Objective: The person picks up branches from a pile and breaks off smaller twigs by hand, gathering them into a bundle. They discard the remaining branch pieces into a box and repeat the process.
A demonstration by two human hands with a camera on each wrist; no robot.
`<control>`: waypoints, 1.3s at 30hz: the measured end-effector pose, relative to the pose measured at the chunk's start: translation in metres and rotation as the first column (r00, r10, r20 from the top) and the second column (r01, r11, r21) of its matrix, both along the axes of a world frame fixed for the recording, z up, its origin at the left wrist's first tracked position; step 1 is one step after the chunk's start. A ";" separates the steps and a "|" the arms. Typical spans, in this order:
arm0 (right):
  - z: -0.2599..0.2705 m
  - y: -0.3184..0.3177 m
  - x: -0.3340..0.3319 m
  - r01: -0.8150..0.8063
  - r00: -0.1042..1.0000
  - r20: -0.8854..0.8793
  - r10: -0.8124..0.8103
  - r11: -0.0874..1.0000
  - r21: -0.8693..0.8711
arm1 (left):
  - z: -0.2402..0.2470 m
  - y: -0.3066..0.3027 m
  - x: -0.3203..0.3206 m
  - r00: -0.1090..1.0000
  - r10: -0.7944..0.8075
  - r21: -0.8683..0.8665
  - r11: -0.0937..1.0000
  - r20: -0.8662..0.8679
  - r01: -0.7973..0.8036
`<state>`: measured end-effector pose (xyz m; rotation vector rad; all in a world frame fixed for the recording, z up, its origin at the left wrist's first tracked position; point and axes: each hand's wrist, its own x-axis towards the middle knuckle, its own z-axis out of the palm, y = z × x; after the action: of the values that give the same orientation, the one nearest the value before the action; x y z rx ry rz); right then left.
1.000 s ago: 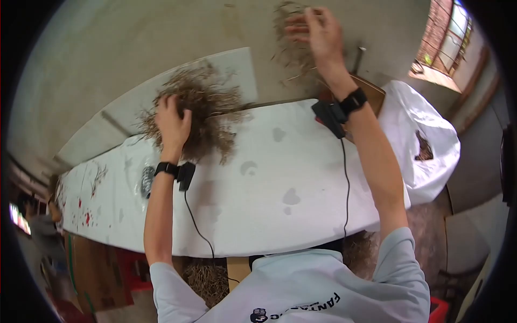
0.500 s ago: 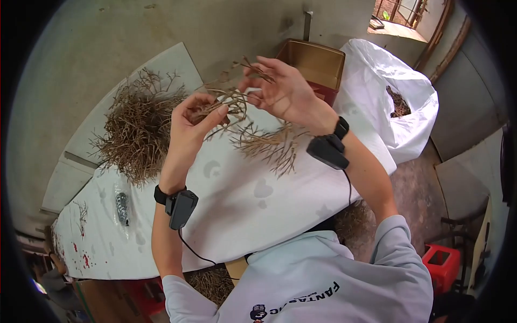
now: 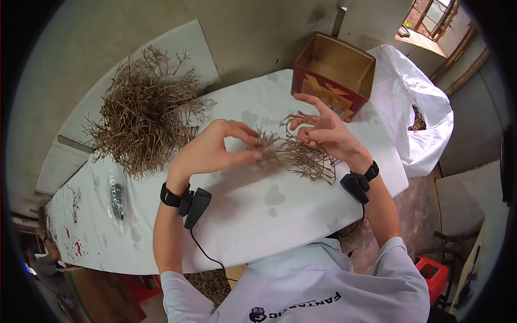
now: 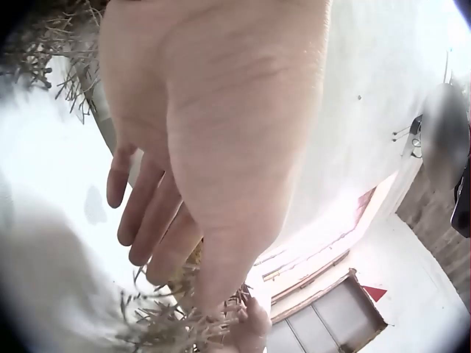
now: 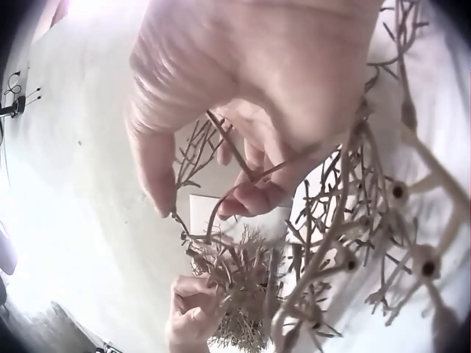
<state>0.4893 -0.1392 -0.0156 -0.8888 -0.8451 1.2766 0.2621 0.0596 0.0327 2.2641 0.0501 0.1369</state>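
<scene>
Dried branching twigs (image 3: 312, 161) hang from my right hand (image 3: 336, 139), which holds their stems in its curled fingers over the white-covered table (image 3: 231, 226). In the right wrist view, thin stems (image 5: 254, 176) cross the palm side of the fingers, and several twigs spread below. My left hand (image 3: 212, 149) faces the bunch from the left, thumb and fingers apart at the blurred twig tips. The left wrist view shows its fingers (image 4: 151, 202) long and nearly straight, with twigs (image 4: 165, 323) just past the fingertips. A big tangled heap of twigs (image 3: 142, 116) lies behind the left hand.
A red and gold box (image 3: 299, 83) stands open at the back right. Beside it, a white sack (image 3: 431, 140) has a hole showing brown material. A plastic-wrapped dark item (image 3: 117, 202) lies on the left. Against the wall leans a white board (image 3: 186, 40). A red stool (image 3: 433, 274) stands at lower right.
The right hand came down from the wall side with twigs to the table's middle. The left hand left the heap, held twigs half a second ago, and now has its fingers spread apart.
</scene>
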 end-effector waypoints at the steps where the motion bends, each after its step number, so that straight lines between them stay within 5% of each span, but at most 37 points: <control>1: -0.001 0.002 -0.002 0.054 0.998 0.014 -0.053 0.997 -0.055 | 0.002 0.000 -0.001 1.000 0.007 -0.012 1.000 -0.006 -0.007; 5: -0.017 0.005 -0.003 0.057 0.998 -0.029 -0.061 0.991 -0.122 | -0.001 -0.013 0.008 0.982 0.183 -0.071 0.981 0.048 -0.179; 8: -0.016 0.007 -0.009 0.092 0.989 -0.110 -0.104 0.990 -0.106 | -0.029 -0.017 0.023 0.943 0.081 -0.195 0.981 0.322 -0.018; 13: -0.016 0.005 -0.003 0.058 0.977 -0.197 -0.085 0.989 -0.136 | -0.048 -0.015 0.029 0.971 0.036 -0.276 0.961 0.235 0.031; 18: -0.011 0.004 -0.003 0.134 0.957 -0.241 -0.158 0.984 -0.114 | -0.034 -0.019 0.025 0.989 0.145 -0.281 0.950 0.025 -0.133; 21: -0.007 0.005 -0.005 0.398 0.884 0.316 -0.343 0.908 -0.128 | -0.029 -0.023 0.024 0.985 0.167 -0.191 0.967 -0.031 -0.170; 22: -0.005 0.005 -0.008 0.396 0.886 0.314 -0.342 0.909 -0.129 | -0.029 -0.024 0.024 0.985 0.172 -0.166 0.972 0.015 -0.167; 23: -0.002 0.005 -0.013 0.556 0.673 0.531 -0.514 0.826 0.094 | -0.029 -0.024 0.024 0.983 0.175 -0.141 0.976 0.061 -0.166; 25: 0.009 0.004 -0.026 0.586 0.043 0.666 -0.745 0.559 0.587 | -0.027 -0.025 0.023 0.978 0.180 -0.115 0.979 0.101 -0.169; 26: 0.013 0.002 -0.029 0.588 0.047 0.667 -0.744 0.560 0.584 | -0.026 -0.026 0.022 0.975 0.172 -0.105 0.982 0.138 -0.159; 28: 0.018 -0.004 -0.033 0.270 -0.014 0.593 -0.805 0.568 0.777 | -0.024 -0.029 0.024 0.964 0.153 -0.087 0.987 0.215 -0.137; 30: 0.017 0.000 -0.047 0.136 0.131 0.659 -0.741 0.672 0.728 | -0.023 -0.038 0.024 0.970 0.173 -0.225 0.965 0.168 -0.133; 32: 0.011 0.002 -0.049 0.140 0.160 0.699 -0.697 0.717 0.683 | -0.023 -0.045 0.024 0.979 0.194 -0.482 0.865 0.067 -0.139; 39: 0.009 -0.003 -0.042 0.221 0.183 0.868 -0.461 0.880 0.421 | -0.028 -0.041 0.026 0.957 0.178 -0.327 0.940 0.229 -0.096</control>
<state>0.4476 -0.1418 -0.0067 -1.6243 -1.5756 0.0352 0.2881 0.0183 0.0045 1.9082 0.0883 0.4638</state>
